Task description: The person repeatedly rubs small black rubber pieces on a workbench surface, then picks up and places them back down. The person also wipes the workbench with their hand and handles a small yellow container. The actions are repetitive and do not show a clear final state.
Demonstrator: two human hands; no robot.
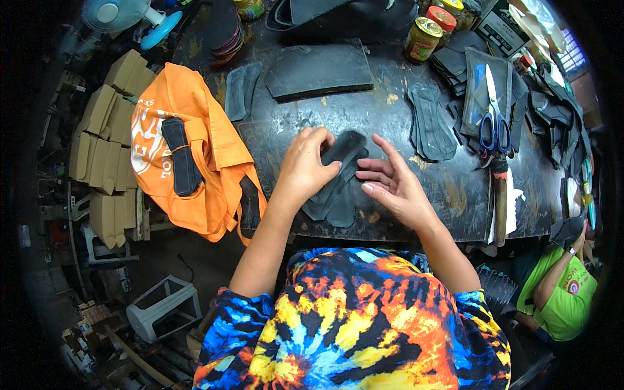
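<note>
Near the table's front edge, black leather-like cut pieces (pixel 341 188) lie overlapped and fanned, with rounded ends. My left hand (pixel 304 162) curls over their left side, thumb and fingers closed at the edge of the upper piece (pixel 348 146); its fingertips are partly hidden. On the other side my right hand (pixel 393 185) is open, fingers spread and palm turned toward the pieces, holding nothing. Whether its fingertips touch the upper piece is hard to tell. Further right lies another stack of similar black pieces (pixel 430 123).
An orange bag (pixel 221 140) hangs over the left edge, a tied black bundle (pixel 183 156) on it. Right are scissors (pixel 494 123) and a wooden-handled tool (pixel 500 205). A black slab (pixel 318 70) and jars (pixel 422 40) sit farther back. A person in green (pixel 559 286) is at lower right.
</note>
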